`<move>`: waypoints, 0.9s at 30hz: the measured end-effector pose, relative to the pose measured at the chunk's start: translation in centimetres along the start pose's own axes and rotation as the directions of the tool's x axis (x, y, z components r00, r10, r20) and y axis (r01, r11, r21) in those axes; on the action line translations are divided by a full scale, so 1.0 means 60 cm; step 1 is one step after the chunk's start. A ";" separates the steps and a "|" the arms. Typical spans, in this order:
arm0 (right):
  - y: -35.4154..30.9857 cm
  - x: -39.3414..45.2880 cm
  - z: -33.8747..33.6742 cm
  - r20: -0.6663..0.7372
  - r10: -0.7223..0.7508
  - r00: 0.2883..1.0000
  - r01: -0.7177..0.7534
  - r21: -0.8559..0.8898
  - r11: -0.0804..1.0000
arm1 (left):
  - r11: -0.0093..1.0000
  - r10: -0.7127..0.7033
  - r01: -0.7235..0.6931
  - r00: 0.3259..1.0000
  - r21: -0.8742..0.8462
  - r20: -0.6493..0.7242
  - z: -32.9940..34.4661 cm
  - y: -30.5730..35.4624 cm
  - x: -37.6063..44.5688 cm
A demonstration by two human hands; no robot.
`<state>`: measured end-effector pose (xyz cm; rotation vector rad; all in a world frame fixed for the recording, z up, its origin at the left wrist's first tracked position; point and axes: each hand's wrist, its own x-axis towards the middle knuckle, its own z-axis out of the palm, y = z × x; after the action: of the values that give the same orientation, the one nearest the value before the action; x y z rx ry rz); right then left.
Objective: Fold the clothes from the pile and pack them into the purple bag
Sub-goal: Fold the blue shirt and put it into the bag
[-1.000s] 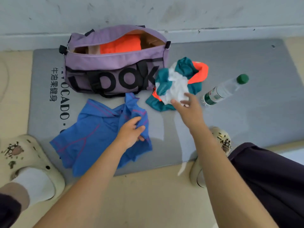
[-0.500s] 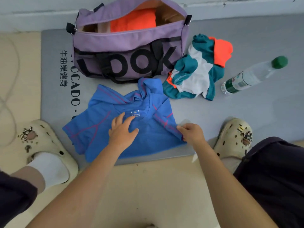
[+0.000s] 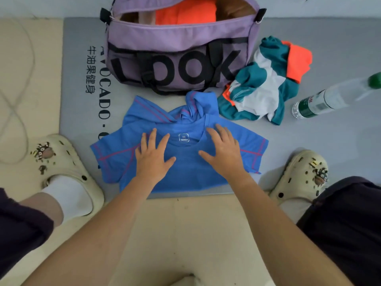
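A blue T-shirt with pink seams (image 3: pixel 185 166) lies spread on the grey mat (image 3: pixel 309 141), its upper part still bunched near the bag. My left hand (image 3: pixel 153 156) and my right hand (image 3: pixel 223 152) press flat on it, fingers spread, either side of the white neck label. The purple bag (image 3: pixel 175 48) stands open behind the shirt, with an orange garment (image 3: pixel 185 11) inside. A crumpled teal, white and orange garment (image 3: pixel 266 83) lies to the right of the bag.
A plastic water bottle with a green cap (image 3: pixel 329 98) lies on the mat at the right. My cream clogs (image 3: pixel 68 168) (image 3: pixel 301 178) stand at both front corners of the mat. A pale cable (image 3: pixel 18 112) loops on the floor at left.
The blue shirt went from crumpled to spread flat. My right hand left the teal garment, pulled the shirt's right edge out, and now both hands press flat on the shirt.
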<state>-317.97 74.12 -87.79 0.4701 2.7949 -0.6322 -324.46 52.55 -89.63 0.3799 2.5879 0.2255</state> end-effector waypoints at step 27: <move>-0.016 0.114 -0.012 0.101 0.472 0.876 -0.481 0.259 0.837 | 0.956 0.241 -0.239 0.970 0.171 0.006 -0.086 -0.061 0.101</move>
<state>-324.74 75.37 -88.80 1.1554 2.4094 -0.8955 -332.93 50.52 -88.89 0.7598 2.5798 0.0894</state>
